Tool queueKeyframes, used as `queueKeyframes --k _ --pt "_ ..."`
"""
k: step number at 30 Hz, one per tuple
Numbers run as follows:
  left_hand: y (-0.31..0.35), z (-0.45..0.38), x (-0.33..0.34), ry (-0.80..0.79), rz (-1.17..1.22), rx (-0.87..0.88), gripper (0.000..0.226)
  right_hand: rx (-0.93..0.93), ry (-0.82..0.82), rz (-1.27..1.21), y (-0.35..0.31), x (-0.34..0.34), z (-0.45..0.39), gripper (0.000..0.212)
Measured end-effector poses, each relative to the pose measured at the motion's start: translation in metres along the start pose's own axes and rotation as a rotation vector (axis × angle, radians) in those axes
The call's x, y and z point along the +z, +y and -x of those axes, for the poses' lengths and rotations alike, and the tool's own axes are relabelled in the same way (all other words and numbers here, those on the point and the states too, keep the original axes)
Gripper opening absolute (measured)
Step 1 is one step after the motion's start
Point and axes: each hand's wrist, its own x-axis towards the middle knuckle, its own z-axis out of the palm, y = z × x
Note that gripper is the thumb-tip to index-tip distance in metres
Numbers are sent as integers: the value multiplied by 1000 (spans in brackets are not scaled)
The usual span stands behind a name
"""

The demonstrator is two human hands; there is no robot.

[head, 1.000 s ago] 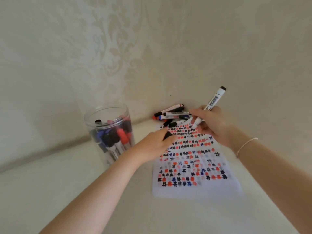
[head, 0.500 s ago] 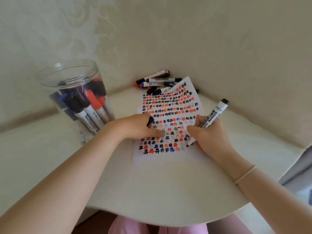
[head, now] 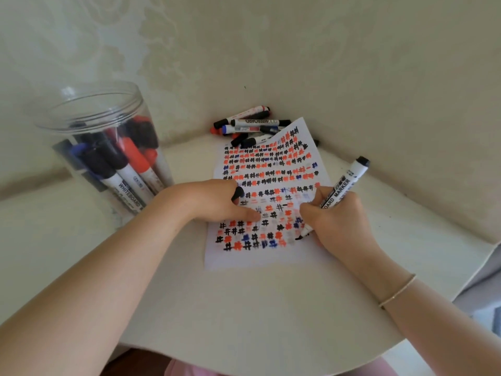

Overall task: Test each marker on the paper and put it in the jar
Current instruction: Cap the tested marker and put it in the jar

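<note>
While right hand (head: 340, 221) grips the marker (head: 342, 189) mid-barrel, tip on paper (head: 245, 257), it looks light, stiff, smooth. Left hand (head: 217, 200) curls around a cap (head: 238, 192), pinning the flimsy sheet; jar (head: 108, 147) at 10 o'clock.

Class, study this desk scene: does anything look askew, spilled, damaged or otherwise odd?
Nothing spilled or damaged. The paper lies askew on the table, its far corner riding over the loose markers piled in the corner. The jar stands upright.

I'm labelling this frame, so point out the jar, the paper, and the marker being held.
jar (head: 93, 104): head view, on its clear rim.
paper (head: 244, 260): head view, on its blank lower margin.
marker (head: 349, 179): head view, on its white barrel above the fingers.
</note>
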Motion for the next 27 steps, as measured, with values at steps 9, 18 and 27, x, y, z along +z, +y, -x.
queueKeyframes --k 9,18,27 --pt "3 2 -2 -12 -5 -1 54 -46 5 46 2 1 1 31" --pt "2 2 -2 -24 -28 3 52 20 -17 12 -2 0 1 20" --pt "3 3 -3 -31 -42 -8 50 11 0 -31 -1 0 0 27"
